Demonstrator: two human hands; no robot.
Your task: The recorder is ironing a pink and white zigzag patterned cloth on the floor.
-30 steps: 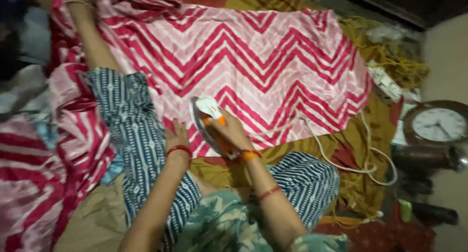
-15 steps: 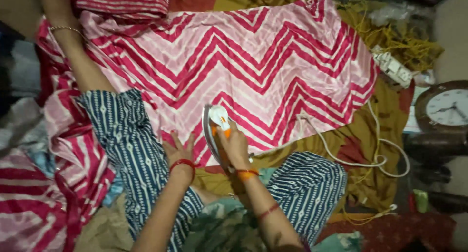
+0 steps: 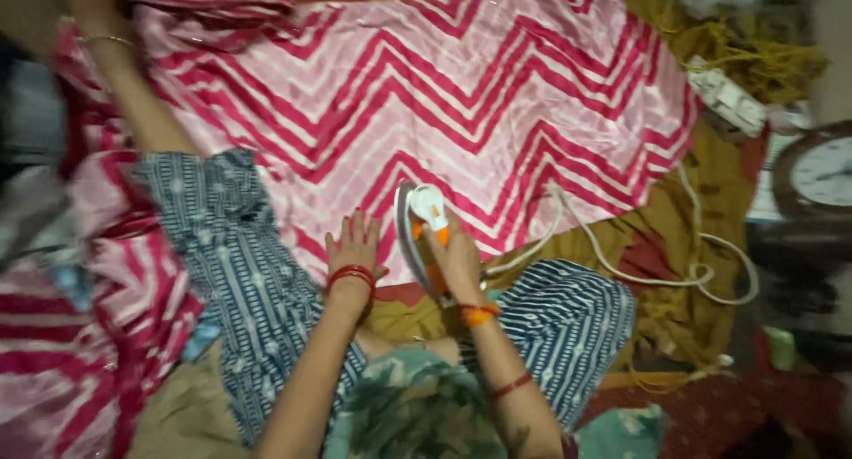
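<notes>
A pink and white zigzag-striped cloth [image 3: 461, 95] lies spread flat ahead of me. My right hand [image 3: 454, 257] grips the handle of a white and orange electric iron [image 3: 419, 221], which stands on the cloth's near edge. My left hand [image 3: 353, 244] lies flat, fingers spread, on the cloth just left of the iron. Both wrists wear bangles. My knees in blue patterned trousers [image 3: 240, 273] frame the spot.
The iron's white cord [image 3: 621, 273] loops to the right over a mustard sheet toward a power strip [image 3: 728, 99]. A round wall clock [image 3: 821, 175] lies far right. Another person's arm [image 3: 124, 77] rests at upper left. More folded striped fabric [image 3: 62, 361] is piled left.
The view has shifted, so the cloth sits lower and more central. The iron and both hands stay at the cloth's near edge, with the iron now tipped more upright.
</notes>
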